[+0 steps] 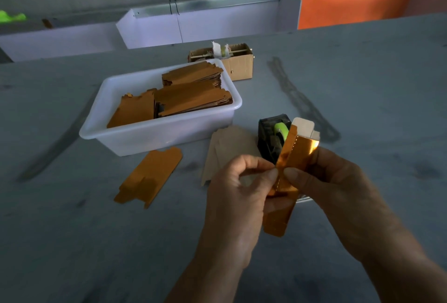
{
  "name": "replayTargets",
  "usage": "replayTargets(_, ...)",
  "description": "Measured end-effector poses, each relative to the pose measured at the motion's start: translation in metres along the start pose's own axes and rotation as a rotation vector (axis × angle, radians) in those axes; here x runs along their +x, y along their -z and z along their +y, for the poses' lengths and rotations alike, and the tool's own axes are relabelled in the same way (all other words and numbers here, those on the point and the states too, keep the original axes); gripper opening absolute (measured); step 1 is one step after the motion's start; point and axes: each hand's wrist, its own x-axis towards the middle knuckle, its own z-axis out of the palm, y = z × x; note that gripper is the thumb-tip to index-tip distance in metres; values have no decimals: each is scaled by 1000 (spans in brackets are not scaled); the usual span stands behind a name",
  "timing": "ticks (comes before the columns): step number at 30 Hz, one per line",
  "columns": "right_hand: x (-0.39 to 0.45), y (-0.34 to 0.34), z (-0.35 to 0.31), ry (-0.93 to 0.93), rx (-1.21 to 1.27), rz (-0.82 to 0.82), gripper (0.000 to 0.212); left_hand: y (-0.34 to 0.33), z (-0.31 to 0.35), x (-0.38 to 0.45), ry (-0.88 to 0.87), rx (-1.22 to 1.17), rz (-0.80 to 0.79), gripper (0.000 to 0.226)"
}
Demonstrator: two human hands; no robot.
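- both forearms come in from the lower edge and meet in front of the body, with the hands close together and the thumbs nearly touching.
- the left hand (pixel 232 191) is curled, its thumb and forefinger pinching the left edge of a gold carton (pixel 296 155).
- the right hand (pixel 336 181) wraps the carton from the right, thumb pressed on its front face, fingers mostly hidden behind it.
- the gold carton sits between the two hands, half folded, its upper end leaning away to the right. a pale flap sticks up at that far end, and the lower end hangs below the thumbs.
- just beyond the hands, partly behind the carton, a dark tape dispenser (pixel 267 138) with a green roll sits on the grey table (pixel 375 109).
- just beyond the left hand lies a pile of pale flat blanks (pixel 229 147). further left lies a single gold blank (pixel 150 177).
- farther out, left of the hands, a white tub (pixel 154 144) holds stacks of flat gold blanks (pixel 193 99).
- beyond the tub stands a small cardboard box (pixel 239 66). what it holds is unclear.
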Motion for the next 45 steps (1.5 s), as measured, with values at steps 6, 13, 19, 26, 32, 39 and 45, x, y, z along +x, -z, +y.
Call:
replayTargets(6, 4, -3, 1, -15, -98, 41, 22, 7, 5, 4, -11, 169, -70, 8)
replayTargets(13, 27, 15, -4, 39, 45, 155, 7, 25, -3, 16, -1, 287, -91, 14)
replayTargets(19, 100, 69, 3, 55, 86, 373, 13, 45, -38, 48, -29, 624, 323, 12)
replayTargets(26, 159, 76, 68, -177, -402, 449, 37, 45, -39, 65, 187, 643, 280, 41)
replayTargets(32, 158, 65, 67, -93, -828, 434, 38, 55, -34, 63, 210, 517, 254, 29)
replayTargets(39, 94, 70, 36, 89, -609, 571, 34, 66, -27, 55, 165, 399, 216, 15)
replayTargets(45, -4, 12, 7, 281, -445, 490, 27, 64, -21, 46, 100, 156, 128, 16)
